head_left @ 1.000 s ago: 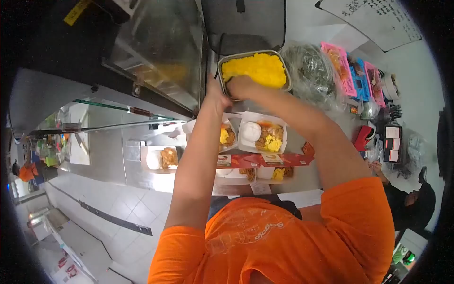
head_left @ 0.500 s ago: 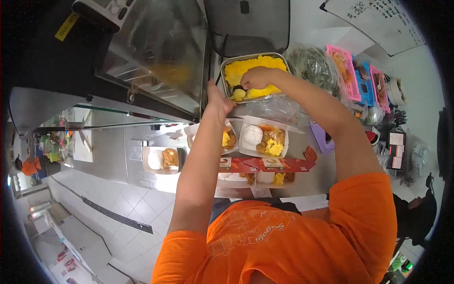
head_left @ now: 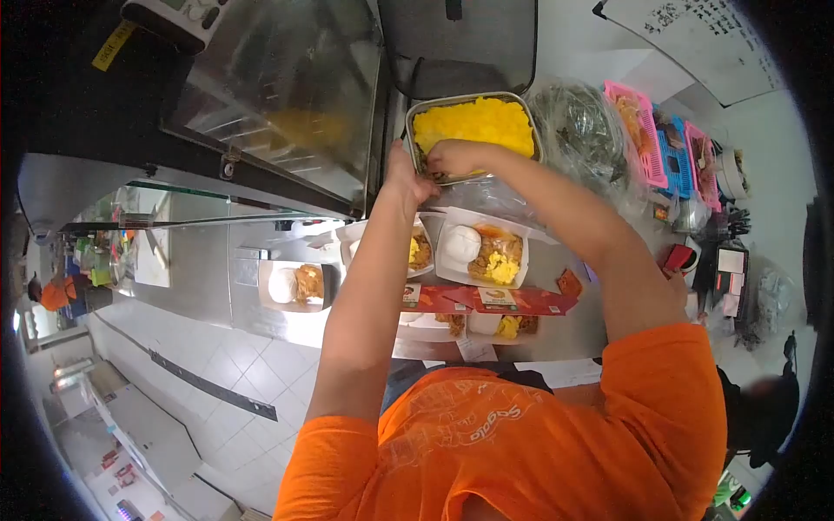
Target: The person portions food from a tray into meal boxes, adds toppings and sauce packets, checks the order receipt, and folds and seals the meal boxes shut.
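A metal tray of yellow scrambled egg stands at the back of the counter. Against its near left corner, my left hand is cupped, gripping the rim. My right hand reaches into the near left part of the tray with fingers closed; what they hold is hidden. Nearer to me, an open food box contains rice, fried chicken and egg. Another food box is partly behind my left forearm, and a third box with rice and chicken sits to the left.
A glass-sided cabinet borders the counter on the left. Red box flaps cross in front of more filled boxes near my body. Clear plastic bags, pink baskets and a blue basket line the right. A person stands at far right.
My right hand has moved left and slightly down within the tray, covering the dark round item and the lump of egg that showed before. My left hand stays at the corner.
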`<act>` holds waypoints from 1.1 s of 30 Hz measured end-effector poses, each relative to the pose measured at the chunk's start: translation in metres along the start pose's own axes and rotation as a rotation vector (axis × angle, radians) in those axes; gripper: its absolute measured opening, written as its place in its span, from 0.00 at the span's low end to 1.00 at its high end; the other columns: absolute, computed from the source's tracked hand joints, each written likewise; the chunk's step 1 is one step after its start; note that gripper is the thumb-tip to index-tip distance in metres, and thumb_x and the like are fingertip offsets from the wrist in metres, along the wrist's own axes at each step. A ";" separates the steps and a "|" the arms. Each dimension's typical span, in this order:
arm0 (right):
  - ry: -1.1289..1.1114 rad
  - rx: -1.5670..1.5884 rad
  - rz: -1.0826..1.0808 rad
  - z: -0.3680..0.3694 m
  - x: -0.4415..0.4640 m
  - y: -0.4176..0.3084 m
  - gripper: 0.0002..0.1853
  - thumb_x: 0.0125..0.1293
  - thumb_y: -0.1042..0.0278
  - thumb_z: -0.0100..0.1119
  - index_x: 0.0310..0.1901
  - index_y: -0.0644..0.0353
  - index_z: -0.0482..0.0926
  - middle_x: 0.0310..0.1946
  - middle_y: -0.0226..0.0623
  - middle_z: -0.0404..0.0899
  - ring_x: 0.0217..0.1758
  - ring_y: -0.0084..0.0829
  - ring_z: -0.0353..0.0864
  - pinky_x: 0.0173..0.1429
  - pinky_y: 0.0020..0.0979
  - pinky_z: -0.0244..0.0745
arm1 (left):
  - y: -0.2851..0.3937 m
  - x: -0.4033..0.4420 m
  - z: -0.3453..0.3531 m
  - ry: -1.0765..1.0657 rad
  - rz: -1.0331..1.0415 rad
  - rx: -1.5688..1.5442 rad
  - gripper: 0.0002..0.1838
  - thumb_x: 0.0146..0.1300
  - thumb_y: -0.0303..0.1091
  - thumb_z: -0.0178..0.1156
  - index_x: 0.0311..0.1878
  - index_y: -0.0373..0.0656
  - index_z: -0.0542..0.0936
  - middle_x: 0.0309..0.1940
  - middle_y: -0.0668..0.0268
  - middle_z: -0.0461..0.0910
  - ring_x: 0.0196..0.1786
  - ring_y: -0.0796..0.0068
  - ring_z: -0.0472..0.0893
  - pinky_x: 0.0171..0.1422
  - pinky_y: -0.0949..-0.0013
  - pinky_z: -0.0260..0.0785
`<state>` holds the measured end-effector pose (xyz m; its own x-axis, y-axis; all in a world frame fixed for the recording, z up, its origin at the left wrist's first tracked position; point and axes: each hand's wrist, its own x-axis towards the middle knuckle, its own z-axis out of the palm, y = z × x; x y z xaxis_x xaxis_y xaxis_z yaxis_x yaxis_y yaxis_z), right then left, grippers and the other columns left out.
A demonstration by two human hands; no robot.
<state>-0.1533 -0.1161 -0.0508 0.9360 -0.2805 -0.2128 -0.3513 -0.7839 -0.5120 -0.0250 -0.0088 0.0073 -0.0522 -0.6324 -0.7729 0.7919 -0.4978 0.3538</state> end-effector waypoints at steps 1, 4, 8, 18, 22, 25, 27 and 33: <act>-0.059 0.244 -0.015 -0.006 -0.004 0.012 0.13 0.68 0.62 0.55 0.39 0.62 0.85 0.31 0.40 0.85 0.29 0.38 0.82 0.36 0.40 0.76 | 0.001 0.003 -0.003 -0.078 0.000 0.007 0.48 0.73 0.69 0.30 0.81 0.36 0.42 0.81 0.46 0.47 0.82 0.44 0.47 0.80 0.31 0.25; -0.181 0.553 0.121 -0.025 -0.023 0.023 0.12 0.73 0.62 0.54 0.40 0.60 0.83 0.26 0.28 0.80 0.24 0.26 0.73 0.29 0.31 0.69 | 0.004 0.002 -0.003 -0.137 0.004 0.033 0.48 0.73 0.68 0.30 0.81 0.36 0.43 0.81 0.46 0.46 0.83 0.44 0.47 0.80 0.32 0.24; -0.257 0.866 0.394 -0.049 -0.051 0.009 0.10 0.76 0.59 0.54 0.43 0.53 0.81 0.21 0.20 0.70 0.19 0.13 0.59 0.22 0.22 0.53 | 0.004 -0.037 0.016 -0.220 0.123 0.081 0.48 0.73 0.67 0.35 0.81 0.37 0.45 0.81 0.47 0.47 0.82 0.43 0.49 0.82 0.38 0.31; 0.081 1.061 0.298 -0.078 -0.209 -0.183 0.12 0.76 0.57 0.55 0.35 0.51 0.78 0.19 0.16 0.64 0.18 0.13 0.57 0.23 0.20 0.52 | -0.036 -0.243 -0.099 -0.390 0.460 0.236 0.32 0.77 0.55 0.47 0.66 0.34 0.71 0.60 0.48 0.79 0.59 0.56 0.82 0.64 0.58 0.71; 0.102 1.279 0.598 -0.008 -0.261 -0.288 0.11 0.75 0.57 0.57 0.36 0.53 0.79 0.20 0.18 0.68 0.21 0.14 0.64 0.25 0.21 0.57 | -0.085 -0.275 -0.214 -0.254 0.365 0.295 0.22 0.76 0.48 0.50 0.55 0.36 0.77 0.46 0.55 0.85 0.43 0.65 0.83 0.55 0.61 0.73; 0.496 0.729 0.364 0.121 -0.250 -0.296 0.10 0.75 0.59 0.55 0.42 0.57 0.78 0.25 0.28 0.76 0.27 0.27 0.78 0.29 0.34 0.71 | -0.118 -0.284 -0.257 -0.035 0.227 0.346 0.19 0.75 0.47 0.48 0.50 0.41 0.77 0.46 0.60 0.85 0.40 0.71 0.80 0.48 0.67 0.69; 0.357 0.090 0.772 0.157 -0.221 -0.327 0.07 0.73 0.66 0.52 0.43 0.59 0.75 0.30 0.40 0.80 0.34 0.42 0.84 0.36 0.45 0.77 | -0.134 -0.287 -0.271 0.044 0.231 0.407 0.18 0.75 0.49 0.50 0.49 0.43 0.78 0.45 0.62 0.85 0.41 0.73 0.80 0.48 0.68 0.68; 0.622 -0.254 0.768 0.221 -0.186 -0.353 0.05 0.66 0.71 0.52 0.40 0.61 0.74 0.33 0.48 0.81 0.37 0.48 0.85 0.39 0.47 0.80 | -0.150 -0.282 -0.290 -0.074 0.319 0.511 0.16 0.75 0.49 0.53 0.48 0.46 0.77 0.44 0.65 0.84 0.41 0.76 0.80 0.48 0.69 0.67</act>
<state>-0.2085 0.3349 -0.0142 0.3309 -0.9386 0.0981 -0.9145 -0.3446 -0.2120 0.0476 0.4167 0.0196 0.0831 -0.8277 -0.5550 0.3840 -0.4874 0.7842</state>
